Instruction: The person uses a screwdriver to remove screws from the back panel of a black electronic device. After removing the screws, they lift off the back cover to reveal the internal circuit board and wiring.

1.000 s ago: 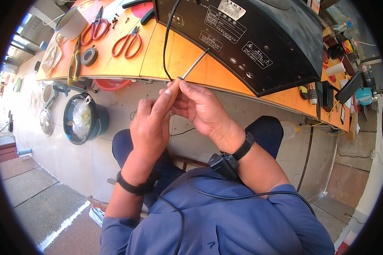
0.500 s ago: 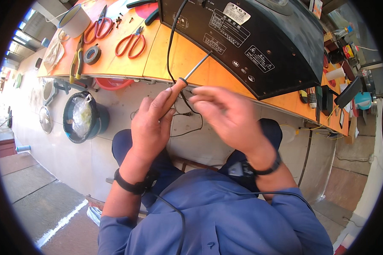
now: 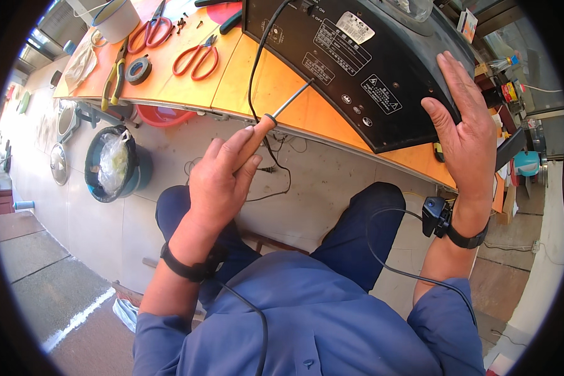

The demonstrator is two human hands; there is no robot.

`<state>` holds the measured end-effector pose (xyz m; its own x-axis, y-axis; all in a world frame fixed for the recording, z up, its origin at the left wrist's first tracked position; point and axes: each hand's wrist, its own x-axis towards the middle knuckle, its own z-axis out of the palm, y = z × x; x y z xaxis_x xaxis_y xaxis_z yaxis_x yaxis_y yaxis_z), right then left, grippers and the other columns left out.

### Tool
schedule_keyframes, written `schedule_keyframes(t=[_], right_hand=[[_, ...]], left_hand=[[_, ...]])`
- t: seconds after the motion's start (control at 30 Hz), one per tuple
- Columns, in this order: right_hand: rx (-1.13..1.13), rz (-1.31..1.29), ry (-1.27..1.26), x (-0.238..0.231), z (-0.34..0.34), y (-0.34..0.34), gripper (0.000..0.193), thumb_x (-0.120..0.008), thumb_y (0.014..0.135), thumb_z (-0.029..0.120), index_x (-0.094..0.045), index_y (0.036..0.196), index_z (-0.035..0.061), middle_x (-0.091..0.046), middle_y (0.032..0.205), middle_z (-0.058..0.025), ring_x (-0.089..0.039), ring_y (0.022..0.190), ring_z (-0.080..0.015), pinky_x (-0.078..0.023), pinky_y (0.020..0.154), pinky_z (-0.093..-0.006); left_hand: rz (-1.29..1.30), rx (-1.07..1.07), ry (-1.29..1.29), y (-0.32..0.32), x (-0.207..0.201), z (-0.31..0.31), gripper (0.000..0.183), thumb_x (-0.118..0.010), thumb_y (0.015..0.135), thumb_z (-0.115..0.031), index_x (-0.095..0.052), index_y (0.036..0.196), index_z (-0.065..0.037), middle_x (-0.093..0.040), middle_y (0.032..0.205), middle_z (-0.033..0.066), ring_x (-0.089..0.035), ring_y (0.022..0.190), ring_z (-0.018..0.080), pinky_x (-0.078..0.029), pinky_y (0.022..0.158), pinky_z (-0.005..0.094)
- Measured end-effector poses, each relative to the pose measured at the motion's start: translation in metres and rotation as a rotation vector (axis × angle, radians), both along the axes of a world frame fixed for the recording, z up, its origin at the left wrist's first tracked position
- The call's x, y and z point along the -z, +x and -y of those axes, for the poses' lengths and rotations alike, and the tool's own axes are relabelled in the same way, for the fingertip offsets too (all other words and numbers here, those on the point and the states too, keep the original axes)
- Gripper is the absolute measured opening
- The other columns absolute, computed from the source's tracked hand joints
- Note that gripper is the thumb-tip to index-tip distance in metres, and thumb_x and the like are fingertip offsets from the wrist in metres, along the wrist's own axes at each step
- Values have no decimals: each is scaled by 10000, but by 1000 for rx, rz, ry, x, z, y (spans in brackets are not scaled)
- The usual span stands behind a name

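Note:
My left hand point(image 3: 222, 175) is closed round the orange handle of a screwdriver point(image 3: 292, 100). Its metal shaft slants up to the right, and the tip meets the lower edge of a black appliance panel point(image 3: 351, 78), where a screw hole seems to be. The appliance rests tilted on the bench with its labelled face toward me. My right hand point(image 3: 460, 125) lies on the appliance's right end, fingers stretched and thumb spread over the edge. A black power cord point(image 3: 254, 75) runs down from the panel, passing behind my left hand.
On the orange bench point(image 3: 232, 81) lie red-handled scissors point(image 3: 150, 32), smaller red-handled snips point(image 3: 196, 60), yellow-black pliers point(image 3: 114, 78), a tape roll point(image 3: 138, 70) and several loose screws point(image 3: 181, 24). A bin with a plastic bag point(image 3: 116, 166) and a red basin point(image 3: 163, 115) are below.
My right hand has moved from beside the screwdriver handle, up and right, onto the appliance's right end. The left hand still holds the screwdriver at the same spot.

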<state>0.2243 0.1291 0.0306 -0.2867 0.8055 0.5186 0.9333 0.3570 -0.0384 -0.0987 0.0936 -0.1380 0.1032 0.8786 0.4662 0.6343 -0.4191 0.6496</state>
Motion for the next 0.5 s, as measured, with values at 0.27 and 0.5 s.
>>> schedule_keyframes(t=[0.27,0.5], right_hand=[[-42,-38,11,1,-1,0,543,-778,904,291,-635,1397,113,-624,1427,-155,-556,1357,-354,-456,1093,-400],[-34,-53,4,0,0,0,518,-772,909,278,-645,1383,111,-628,1420,-163,-560,1352,-362,-454,1096,-409]], left_hand=[[996,37,-967,2,-14,2,432,-544,1075,-363,-620,1350,-39,-608,732,30,-502,480,69,-411,474,212],[416,-24,-423,2,-13,-4,343,-575,1072,-262,-633,1309,-21,-656,812,53,-593,582,110,-485,525,269]])
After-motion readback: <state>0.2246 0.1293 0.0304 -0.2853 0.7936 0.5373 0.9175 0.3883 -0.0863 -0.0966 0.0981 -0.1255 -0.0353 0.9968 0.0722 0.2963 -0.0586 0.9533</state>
